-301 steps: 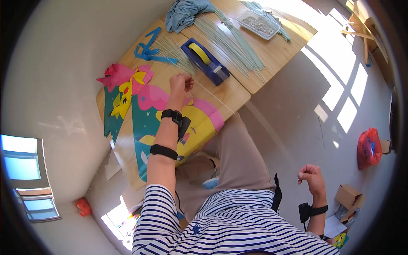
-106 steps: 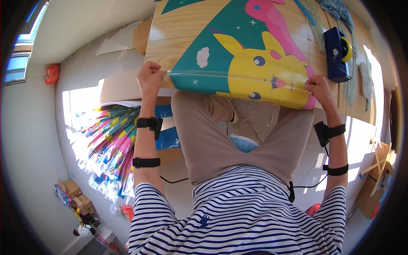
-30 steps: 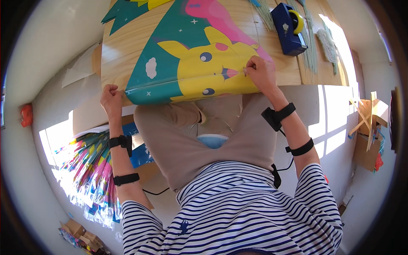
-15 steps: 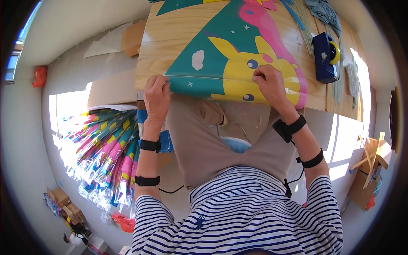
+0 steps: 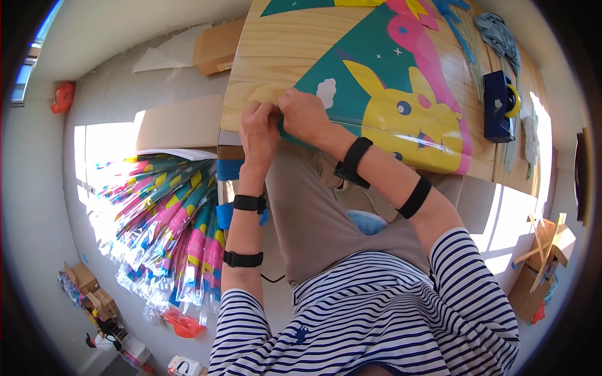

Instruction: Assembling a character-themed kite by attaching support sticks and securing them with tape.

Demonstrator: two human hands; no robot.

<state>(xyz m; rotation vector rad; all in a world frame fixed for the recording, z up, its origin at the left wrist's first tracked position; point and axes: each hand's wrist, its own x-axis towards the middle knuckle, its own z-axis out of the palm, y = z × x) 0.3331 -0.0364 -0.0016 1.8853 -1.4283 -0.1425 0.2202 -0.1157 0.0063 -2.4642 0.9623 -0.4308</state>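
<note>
A kite point(image 5: 351, 81) of thin printed sheet, green with a yellow cartoon figure and a pink edge, lies on the wooden table point(image 5: 269, 50) in front of me. A thin straight rod or crease runs along its near part. My left hand point(image 5: 259, 128) is closed at the kite's left corner, fingertips pinched on it. Right against it, my right hand point(image 5: 304, 113) is closed too, its thumb and fingers meeting the left fingertips. What sits between the right fingers is hidden. The right forearm crosses over the kite's near edge.
A dark blue tape dispenser point(image 5: 497, 106) with a yellow roll stands at the table's right. Thin sticks point(image 5: 470, 56) and a grey cloth point(image 5: 498, 37) lie behind it. Many plastic-sleeved folded kites point(image 5: 163, 219) fan out at the left, below a cardboard box point(image 5: 179, 122).
My right hand has moved left from the yellow figure to the kite's left corner, joining my left hand there. The whole view has shifted slightly.
</note>
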